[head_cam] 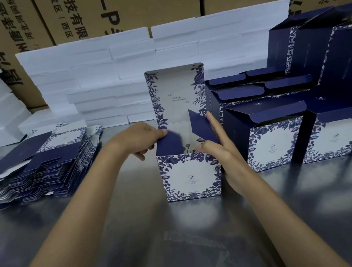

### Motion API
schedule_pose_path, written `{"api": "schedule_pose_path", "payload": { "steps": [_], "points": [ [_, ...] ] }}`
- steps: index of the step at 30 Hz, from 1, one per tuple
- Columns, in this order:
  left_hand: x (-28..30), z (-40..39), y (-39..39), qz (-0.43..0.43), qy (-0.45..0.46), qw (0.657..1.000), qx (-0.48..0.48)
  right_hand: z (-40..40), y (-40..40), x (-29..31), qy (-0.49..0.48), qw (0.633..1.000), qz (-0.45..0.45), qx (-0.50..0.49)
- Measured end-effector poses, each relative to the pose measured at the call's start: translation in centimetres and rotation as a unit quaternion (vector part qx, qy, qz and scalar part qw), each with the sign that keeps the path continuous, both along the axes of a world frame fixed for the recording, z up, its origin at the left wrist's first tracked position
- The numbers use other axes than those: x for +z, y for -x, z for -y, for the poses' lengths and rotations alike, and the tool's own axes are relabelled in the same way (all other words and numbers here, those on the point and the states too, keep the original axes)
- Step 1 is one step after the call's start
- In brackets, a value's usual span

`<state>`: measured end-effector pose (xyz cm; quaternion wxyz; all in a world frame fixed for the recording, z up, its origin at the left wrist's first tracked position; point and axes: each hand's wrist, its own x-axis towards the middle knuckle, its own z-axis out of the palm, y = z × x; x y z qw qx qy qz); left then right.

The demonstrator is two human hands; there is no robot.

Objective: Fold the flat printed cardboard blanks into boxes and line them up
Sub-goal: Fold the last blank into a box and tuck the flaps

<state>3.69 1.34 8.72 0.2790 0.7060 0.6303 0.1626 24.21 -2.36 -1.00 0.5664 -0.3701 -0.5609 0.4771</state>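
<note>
One box (191,174) stands on the table (118,243), lid up. The left hand (142,141) pinches its left flap; the right hand (215,148) holds the right flap. Finished boxes (278,141) line up beside it. Many flat blanks (39,166) still wait.

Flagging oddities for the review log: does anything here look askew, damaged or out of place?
Nothing looks damaged. The stack of flat blanks on the left is fanned and slumped, not squared. The box held by the left hand and right hand stands upright, lid up.
</note>
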Motion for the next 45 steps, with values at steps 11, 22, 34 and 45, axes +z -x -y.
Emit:
{"api": "schedule_pose_path", "payload": {
  "steps": [11, 22, 34, 45],
  "points": [
    [-0.4, -0.4, -0.6, -0.036, -0.086, 0.995, 0.037, 0.3, 0.2, 0.4, 0.001, 1.000, 0.012, 0.024],
    [-5.1, 1.6, -2.0, 0.459, -0.131, 0.871, 0.118, 0.6, 0.3, 1.5, 0.024, 0.999, 0.003, 0.026],
    [-8.1, 2.0, -3.0, 0.589, -0.128, 0.795, 0.065, 1.5, -3.1, 4.1, 0.103, 0.963, 0.240, -0.073],
    [-8.6, 2.8, -2.4, 0.567, -0.128, 0.811, 0.060, 1.5, -3.1, 6.1, 0.107, 0.939, 0.325, -0.007]
  ]
}}
